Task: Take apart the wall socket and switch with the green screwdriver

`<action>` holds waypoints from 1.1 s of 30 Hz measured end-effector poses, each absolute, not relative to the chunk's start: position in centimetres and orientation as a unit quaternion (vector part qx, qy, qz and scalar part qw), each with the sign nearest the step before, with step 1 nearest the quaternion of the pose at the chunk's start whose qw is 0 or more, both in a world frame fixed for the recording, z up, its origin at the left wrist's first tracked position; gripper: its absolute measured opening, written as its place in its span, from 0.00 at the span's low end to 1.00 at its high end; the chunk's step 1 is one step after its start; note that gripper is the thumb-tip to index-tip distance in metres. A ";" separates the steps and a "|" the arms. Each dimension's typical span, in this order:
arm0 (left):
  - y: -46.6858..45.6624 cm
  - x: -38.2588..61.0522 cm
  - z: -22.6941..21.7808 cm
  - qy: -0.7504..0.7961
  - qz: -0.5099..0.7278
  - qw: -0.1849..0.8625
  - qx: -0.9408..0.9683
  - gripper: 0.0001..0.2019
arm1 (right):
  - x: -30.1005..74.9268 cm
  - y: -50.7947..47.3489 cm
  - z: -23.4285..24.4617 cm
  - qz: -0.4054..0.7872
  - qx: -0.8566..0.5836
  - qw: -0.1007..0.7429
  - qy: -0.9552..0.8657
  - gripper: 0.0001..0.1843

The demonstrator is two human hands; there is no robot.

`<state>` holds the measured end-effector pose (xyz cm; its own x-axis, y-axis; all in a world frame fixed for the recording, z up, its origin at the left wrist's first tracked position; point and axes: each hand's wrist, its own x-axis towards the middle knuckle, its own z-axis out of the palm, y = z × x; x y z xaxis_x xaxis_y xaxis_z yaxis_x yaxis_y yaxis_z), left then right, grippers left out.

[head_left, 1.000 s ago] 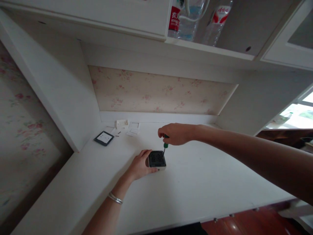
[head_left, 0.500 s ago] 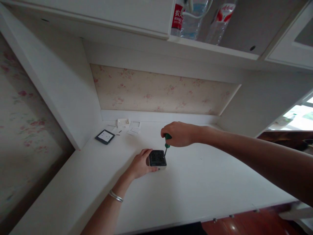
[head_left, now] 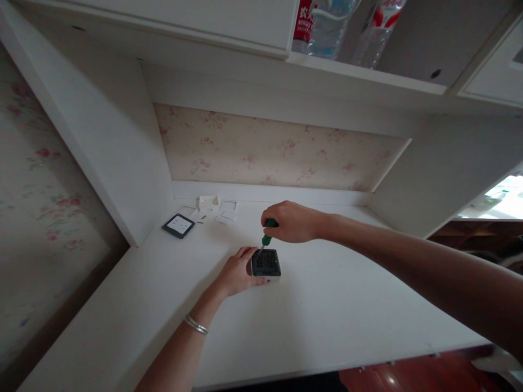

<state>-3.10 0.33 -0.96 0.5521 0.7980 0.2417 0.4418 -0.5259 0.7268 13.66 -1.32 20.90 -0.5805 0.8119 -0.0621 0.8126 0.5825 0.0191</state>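
Note:
On the white desk lies a small square box (head_left: 267, 264) with a black top face and pale sides, perhaps a wall socket. My left hand (head_left: 238, 272) grips its left side, fingers at the back corner and thumb along the front. In my right hand (head_left: 288, 222) is a screwdriver (head_left: 268, 233) with a green handle, tilted, closed in the fist. Its metal shaft points down to the left part of the black face, near the left fingertips. Whether the tip sits in a screw is too small to tell.
Toward the back left are a dark-framed panel with a white sheet (head_left: 178, 225), a white box-like part (head_left: 208, 202), thin white frames (head_left: 227, 210) and small dark bits. Bottles (head_left: 333, 27) stand on the shelf overhead. The desk's front edge (head_left: 286, 375) is close.
My right hand has shifted the screwdriver left, from the right edge of the black face to its left side. The left hand still holds the box. The view has moved slightly.

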 end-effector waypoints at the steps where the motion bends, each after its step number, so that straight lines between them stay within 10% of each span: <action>1: 0.3 -3.1 -1.0 0.378 0.287 0.309 0.824 0.43 | 13.6 -1.3 20.7 -0.009 0.455 0.032 0.890 0.12; 33: 0.2 -3.0 -0.8 0.374 0.286 0.306 0.827 0.42 | 13.7 -0.6 20.4 -0.003 0.468 0.046 0.882 0.15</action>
